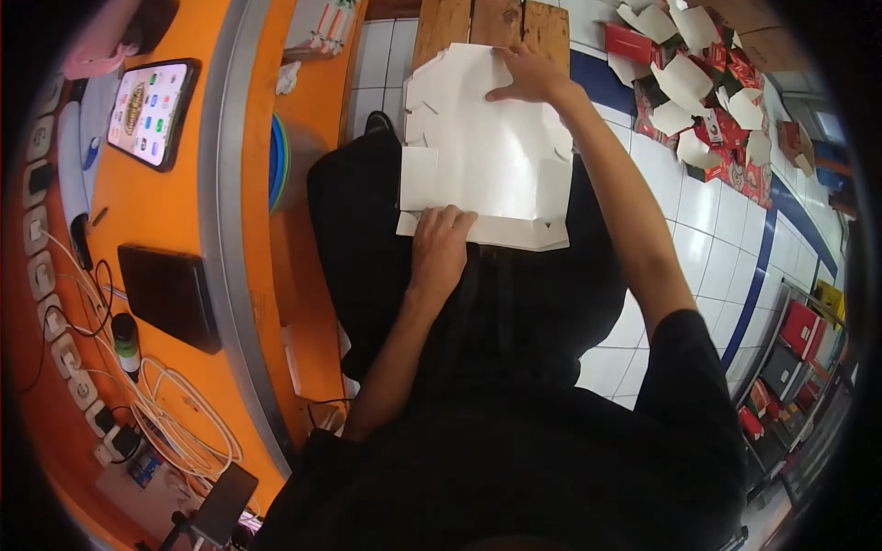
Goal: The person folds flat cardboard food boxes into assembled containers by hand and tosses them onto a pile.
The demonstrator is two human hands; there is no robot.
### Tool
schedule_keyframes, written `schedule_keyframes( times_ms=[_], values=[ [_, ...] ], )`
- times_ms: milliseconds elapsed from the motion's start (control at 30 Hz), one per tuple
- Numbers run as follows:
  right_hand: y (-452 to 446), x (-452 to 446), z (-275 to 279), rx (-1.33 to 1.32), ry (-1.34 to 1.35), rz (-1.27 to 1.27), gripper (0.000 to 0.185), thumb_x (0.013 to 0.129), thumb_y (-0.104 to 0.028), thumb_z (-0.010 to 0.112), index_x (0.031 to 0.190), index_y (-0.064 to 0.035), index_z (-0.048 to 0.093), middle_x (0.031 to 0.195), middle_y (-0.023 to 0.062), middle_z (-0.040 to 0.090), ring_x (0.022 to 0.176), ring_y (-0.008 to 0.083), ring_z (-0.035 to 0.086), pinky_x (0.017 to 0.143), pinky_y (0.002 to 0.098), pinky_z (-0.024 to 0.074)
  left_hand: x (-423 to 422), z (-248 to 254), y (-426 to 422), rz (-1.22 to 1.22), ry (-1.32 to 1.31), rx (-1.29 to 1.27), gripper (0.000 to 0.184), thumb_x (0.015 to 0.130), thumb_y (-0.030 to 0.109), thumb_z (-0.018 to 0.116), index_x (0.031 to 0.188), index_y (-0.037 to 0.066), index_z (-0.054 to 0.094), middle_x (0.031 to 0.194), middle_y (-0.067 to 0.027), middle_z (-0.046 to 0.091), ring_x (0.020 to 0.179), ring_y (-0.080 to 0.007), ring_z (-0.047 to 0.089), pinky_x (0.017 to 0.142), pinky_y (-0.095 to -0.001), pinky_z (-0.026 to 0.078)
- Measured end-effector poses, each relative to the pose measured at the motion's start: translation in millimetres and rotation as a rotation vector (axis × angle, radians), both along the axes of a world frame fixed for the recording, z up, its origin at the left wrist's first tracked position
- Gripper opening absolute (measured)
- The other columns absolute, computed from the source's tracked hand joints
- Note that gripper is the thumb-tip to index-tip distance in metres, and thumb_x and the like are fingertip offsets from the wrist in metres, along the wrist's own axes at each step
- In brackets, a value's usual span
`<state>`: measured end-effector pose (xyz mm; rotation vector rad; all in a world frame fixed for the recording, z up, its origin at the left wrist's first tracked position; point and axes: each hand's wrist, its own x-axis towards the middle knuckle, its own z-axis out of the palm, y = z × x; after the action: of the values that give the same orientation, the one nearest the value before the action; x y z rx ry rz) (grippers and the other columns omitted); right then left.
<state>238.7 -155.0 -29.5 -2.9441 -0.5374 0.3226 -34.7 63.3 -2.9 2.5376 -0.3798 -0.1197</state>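
Observation:
A white cardboard box blank (487, 156) lies mostly flat in front of me, partly over my lap and partly on a wooden bench (446, 26), its inner side up. Slits and flaps show along its sides, and the near flap (514, 232) is bent up. My left hand (439, 246) grips that near edge, fingers curled over the flap and the thumb out of sight. At the far right corner my right hand (531, 75) presses on the blank with its fingers spread, thumb reaching inward over the white surface.
To the left, an orange counter (197, 174) carries a phone (152, 112), a black box-shaped device (168, 294) and tangled cables (179, 413). A pile of red and white folded boxes (703, 96) sits on the tiled floor (694, 197) at right. A rack (790, 367) stands lower right.

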Motion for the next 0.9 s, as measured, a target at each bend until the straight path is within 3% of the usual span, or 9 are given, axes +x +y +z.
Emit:
schedule_keyframes(
  times_ms=[100, 267, 400, 533, 600, 667, 733, 800, 900],
  values=[
    [11, 17, 4, -0.082, 0.059, -0.006, 0.103, 0.065, -0.055, 0.093, 0.148, -0.0074, 0.053, 0.141, 0.0187, 0.061, 0.138, 0.0373, 0.055, 0.111, 0.0514, 0.047, 3, -1, -3, 0.038, 0.019, -0.011, 0.033, 0.085, -0.006, 0.063, 0.114, 0.005, 0.073, 0.108, -0.0109, 0.066, 0.108, -0.0331, 0.06, 0.102, -0.0461, 0.049],
    [19, 42, 20, -0.101, 0.258, -0.013, 0.104, 0.06, -0.05, 0.096, 0.14, 0.0004, 0.055, 0.137, 0.022, 0.064, 0.132, 0.0379, 0.06, 0.107, 0.0471, 0.0506, 4, -1, -8, 0.042, 0.029, 0.062, 0.047, 0.082, -0.015, 0.061, 0.123, 0.005, 0.071, 0.149, -0.0183, 0.055, 0.139, -0.0442, 0.047, 0.117, -0.0508, 0.044],
    [18, 43, 10, -0.014, 0.286, 0.009, 0.102, 0.056, -0.044, 0.098, 0.138, 0.0015, 0.057, 0.129, 0.023, 0.07, 0.12, 0.041, 0.068, 0.102, 0.0458, 0.0543, 5, -4, -10, 0.027, 0.137, 0.109, 0.052, 0.081, -0.016, 0.059, 0.128, 0.005, 0.068, 0.163, -0.0206, 0.041, 0.147, -0.0495, 0.036, 0.122, -0.055, 0.039],
    [15, 30, 19, 0.041, 0.236, -0.016, 0.098, 0.057, -0.042, 0.097, 0.138, -0.0009, 0.059, 0.12, 0.0227, 0.073, 0.118, 0.0404, 0.069, 0.101, 0.0448, 0.0546, 21, 16, -8, -0.077, 0.257, 0.181, 0.071, 0.084, 0.01, 0.072, 0.152, 0.016, 0.052, 0.165, -0.0257, 0.034, 0.143, -0.0557, 0.037, 0.116, -0.0581, 0.043],
    [15, 16, 20, 0.03, 0.121, -0.001, 0.089, 0.061, -0.039, 0.096, 0.135, -0.0047, 0.061, 0.116, 0.0188, 0.075, 0.114, 0.0395, 0.071, 0.097, 0.0453, 0.0555, 37, 32, -12, -0.081, 0.344, 0.142, 0.082, 0.084, 0.023, 0.077, 0.159, 0.021, 0.044, 0.167, -0.0273, 0.03, 0.141, -0.0574, 0.039, 0.112, -0.0593, 0.046],
    [21, -5, 28, 0.023, 0.006, -0.014, 0.077, 0.067, -0.037, 0.093, 0.131, -0.0069, 0.062, 0.11, 0.0152, 0.076, 0.108, 0.0374, 0.072, 0.092, 0.046, 0.0552, 64, 31, -29, 0.169, 0.378, 0.088, 0.1, 0.08, 0.042, 0.081, 0.166, 0.029, 0.031, 0.167, -0.0271, 0.028, 0.13, -0.0565, 0.05, 0.102, -0.0591, 0.053],
    [25, -38, 38, 0.01, -0.102, -0.027, 0.066, 0.072, -0.035, 0.09, 0.127, -0.0091, 0.063, 0.105, 0.0115, 0.076, 0.103, 0.0353, 0.072, 0.087, 0.0467, 0.0548, 85, 19, -38, 0.169, 0.396, 0.171, 0.101, 0.081, 0.042, 0.081, 0.167, 0.03, 0.029, 0.167, -0.0259, 0.027, 0.125, -0.0547, 0.054, 0.098, -0.0578, 0.055],
    [32, -81, 45, 0.003, -0.513, 0.042, 0.043, 0.079, -0.027, 0.081, 0.117, -0.0163, 0.065, 0.09, 0.0044, 0.071, 0.089, 0.0274, 0.071, 0.077, 0.0437, 0.0509, 91, 14, -43, 0.173, 0.426, 0.253, 0.102, 0.081, 0.042, 0.08, 0.168, 0.031, 0.027, 0.168, -0.0247, 0.026, 0.12, -0.0529, 0.058, 0.094, -0.0566, 0.058],
    [44, -144, 47, -0.004, -0.571, 0.044, 0.029, 0.084, -0.02, 0.07, 0.112, -0.0181, 0.063, 0.1, 0.0045, 0.067, 0.095, 0.0248, 0.066, 0.079, 0.0422, 0.047, 92, 12, -44, 0.181, 0.408, 0.307, 0.089, 0.083, 0.043, 0.079, 0.162, 0.03, 0.04, 0.16, -0.0235, 0.041, 0.121, -0.0508, 0.06, 0.093, -0.0516, 0.059]
  ],
)
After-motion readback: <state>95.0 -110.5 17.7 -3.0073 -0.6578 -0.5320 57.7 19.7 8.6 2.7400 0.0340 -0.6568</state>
